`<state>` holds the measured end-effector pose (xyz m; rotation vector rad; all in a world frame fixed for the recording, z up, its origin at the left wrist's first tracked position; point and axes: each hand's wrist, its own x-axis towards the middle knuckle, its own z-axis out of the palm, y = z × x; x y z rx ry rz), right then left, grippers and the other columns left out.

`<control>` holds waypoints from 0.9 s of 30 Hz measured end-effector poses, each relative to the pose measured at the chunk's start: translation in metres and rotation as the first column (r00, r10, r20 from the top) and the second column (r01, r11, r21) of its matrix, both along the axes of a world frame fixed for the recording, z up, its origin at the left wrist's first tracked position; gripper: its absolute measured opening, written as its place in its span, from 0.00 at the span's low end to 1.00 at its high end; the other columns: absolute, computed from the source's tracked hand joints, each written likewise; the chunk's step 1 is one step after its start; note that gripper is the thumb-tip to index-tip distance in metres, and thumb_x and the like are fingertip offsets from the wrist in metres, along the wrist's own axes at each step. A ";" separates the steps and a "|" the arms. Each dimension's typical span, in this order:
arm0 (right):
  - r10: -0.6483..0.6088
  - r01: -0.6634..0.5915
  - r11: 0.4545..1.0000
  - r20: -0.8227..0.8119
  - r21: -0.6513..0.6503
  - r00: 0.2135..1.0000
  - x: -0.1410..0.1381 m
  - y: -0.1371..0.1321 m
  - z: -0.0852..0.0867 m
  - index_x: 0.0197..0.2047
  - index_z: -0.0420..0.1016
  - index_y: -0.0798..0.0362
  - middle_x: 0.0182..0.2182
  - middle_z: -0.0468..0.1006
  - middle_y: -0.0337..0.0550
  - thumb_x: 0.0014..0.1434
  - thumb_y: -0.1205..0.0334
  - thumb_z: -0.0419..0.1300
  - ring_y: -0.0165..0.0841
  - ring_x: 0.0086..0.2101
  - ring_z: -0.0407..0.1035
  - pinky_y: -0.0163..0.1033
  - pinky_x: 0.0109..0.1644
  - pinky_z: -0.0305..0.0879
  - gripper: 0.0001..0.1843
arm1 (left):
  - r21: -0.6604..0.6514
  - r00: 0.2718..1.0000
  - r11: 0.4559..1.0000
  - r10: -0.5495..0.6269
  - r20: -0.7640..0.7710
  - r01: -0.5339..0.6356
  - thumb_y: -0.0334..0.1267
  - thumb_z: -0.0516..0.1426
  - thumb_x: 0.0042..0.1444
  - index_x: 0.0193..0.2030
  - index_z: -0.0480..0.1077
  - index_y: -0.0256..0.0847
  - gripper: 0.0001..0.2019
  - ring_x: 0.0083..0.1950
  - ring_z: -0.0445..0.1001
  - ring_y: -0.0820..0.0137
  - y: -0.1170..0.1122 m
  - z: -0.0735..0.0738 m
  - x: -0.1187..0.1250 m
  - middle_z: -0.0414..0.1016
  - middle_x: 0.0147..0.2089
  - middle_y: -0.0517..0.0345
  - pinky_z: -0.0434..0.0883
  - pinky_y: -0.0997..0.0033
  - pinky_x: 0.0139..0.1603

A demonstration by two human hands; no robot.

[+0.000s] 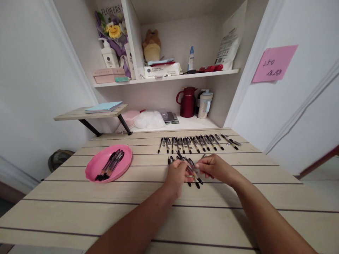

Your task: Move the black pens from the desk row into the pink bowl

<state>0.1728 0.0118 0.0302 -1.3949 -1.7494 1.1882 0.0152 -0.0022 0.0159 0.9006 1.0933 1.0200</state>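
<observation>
My left hand (175, 177) is closed around a black-and-clear pen (196, 174), which slants across the front of the fingers. Just to its right, my right hand (217, 167) is pinched, with a thin sliver of something showing above the fingertips; I cannot make out what it is. Under and beside my left hand lie a few more pens (170, 159), partly hidden by it. Behind both hands runs a row of pens (183, 144) with small loose pieces beside them. The row ends at the right with a pen (229, 141) lying at a slant.
A pink scalloped dish (125, 169) with several pens (112, 164) stands on the slatted table (148, 192) to the left. A small raised shelf (71, 113) with blue paper is behind it. Farther back are a red jug (188, 102) and a tumbler (204, 105).
</observation>
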 end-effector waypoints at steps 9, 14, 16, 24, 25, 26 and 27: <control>-0.355 0.386 0.921 -0.525 -0.055 0.773 0.020 0.016 -0.004 0.32 0.72 0.54 0.26 0.73 0.41 0.37 0.53 0.68 0.28 0.25 0.65 0.34 0.28 0.64 0.19 | -0.031 0.948 0.948 -0.317 -0.024 0.316 0.41 0.52 0.47 0.36 0.65 0.36 0.12 0.14 0.63 0.79 -0.013 -0.001 -0.003 0.72 0.27 0.58 0.60 0.78 0.15; -0.388 0.410 0.910 -0.485 -0.065 0.784 0.010 0.015 -0.007 0.29 0.69 0.54 0.24 0.72 0.39 0.42 0.49 0.65 0.25 0.22 0.63 0.30 0.22 0.58 0.18 | -0.008 0.948 0.950 -0.311 -0.064 0.312 0.44 0.53 0.46 0.36 0.67 0.35 0.14 0.14 0.60 0.81 -0.014 -0.003 -0.001 0.71 0.25 0.59 0.58 0.80 0.14; -0.387 0.419 0.907 -0.478 -0.043 0.789 0.007 0.015 -0.009 0.28 0.69 0.54 0.21 0.69 0.36 0.41 0.49 0.65 0.23 0.20 0.60 0.29 0.22 0.55 0.18 | 0.004 0.948 0.950 -0.311 -0.070 0.312 0.44 0.53 0.46 0.35 0.67 0.35 0.14 0.14 0.61 0.81 -0.014 -0.003 -0.001 0.71 0.25 0.59 0.58 0.80 0.14; -0.347 0.316 0.935 -0.596 -0.160 0.724 0.002 0.012 -0.006 0.27 0.69 0.55 0.26 0.73 0.40 0.41 0.52 0.67 0.22 0.20 0.58 0.29 0.21 0.53 0.17 | 0.020 0.947 0.949 -0.312 -0.077 0.314 0.42 0.52 0.47 0.35 0.67 0.35 0.12 0.13 0.61 0.81 -0.014 -0.004 -0.001 0.70 0.25 0.59 0.57 0.80 0.13; -0.348 0.313 0.935 -0.600 -0.167 0.720 0.002 0.012 -0.006 0.27 0.69 0.55 0.26 0.73 0.39 0.41 0.52 0.67 0.21 0.19 0.58 0.29 0.21 0.53 0.17 | 0.021 0.947 0.950 -0.310 -0.080 0.312 0.42 0.52 0.47 0.35 0.67 0.35 0.13 0.14 0.61 0.81 -0.014 -0.004 -0.001 0.71 0.25 0.59 0.57 0.80 0.13; -0.350 0.311 0.935 -0.603 -0.173 0.717 0.003 0.012 -0.006 0.27 0.70 0.55 0.26 0.72 0.38 0.40 0.52 0.67 0.21 0.19 0.57 0.29 0.21 0.52 0.17 | 0.022 0.947 0.950 -0.309 -0.083 0.312 0.42 0.52 0.47 0.35 0.67 0.35 0.13 0.14 0.61 0.81 -0.014 -0.004 -0.001 0.71 0.25 0.59 0.57 0.80 0.14; -0.353 0.311 0.934 -0.604 -0.178 0.715 0.003 0.012 -0.006 0.28 0.70 0.55 0.26 0.72 0.37 0.40 0.52 0.67 0.20 0.19 0.57 0.28 0.20 0.51 0.17 | 0.022 0.947 0.950 -0.309 -0.085 0.312 0.43 0.53 0.47 0.35 0.67 0.35 0.13 0.14 0.61 0.82 -0.014 -0.004 -0.001 0.71 0.25 0.59 0.57 0.80 0.14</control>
